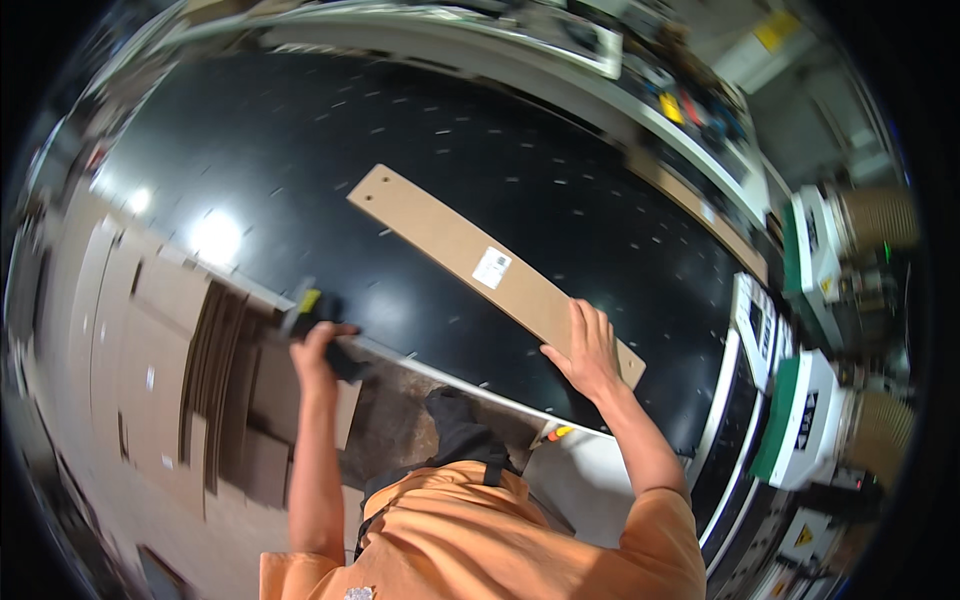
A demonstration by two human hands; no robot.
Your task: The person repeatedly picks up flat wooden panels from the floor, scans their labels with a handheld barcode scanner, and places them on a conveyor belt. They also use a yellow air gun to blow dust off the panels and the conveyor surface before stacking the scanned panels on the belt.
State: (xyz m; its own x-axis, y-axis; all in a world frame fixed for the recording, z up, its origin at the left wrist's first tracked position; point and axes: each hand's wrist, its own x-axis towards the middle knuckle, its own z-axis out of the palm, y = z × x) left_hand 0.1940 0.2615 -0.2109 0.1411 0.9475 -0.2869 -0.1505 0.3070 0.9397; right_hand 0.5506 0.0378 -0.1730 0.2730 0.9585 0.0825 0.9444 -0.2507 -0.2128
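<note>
Fingers of my right hand are lying spread across the near right end of a long, flat, tan rectangular board, the thumb reaching its near edge; they seem to be pressing rather than gripping, probably to steady it. The board is resting flat and aslant on a glossy black worktop, running from far left to near right, so its white rectangular label is facing up, uncovered by my hand. Two small dark holes are showing at its far left end. My left hand is curling closed around a black handheld tool, by the worktop's near edge, apparently to leave the board free; blur is hiding its exact kind. Flat brown panels are sitting stacked at the left, and a white-and-green machine is standing at the right.
</note>
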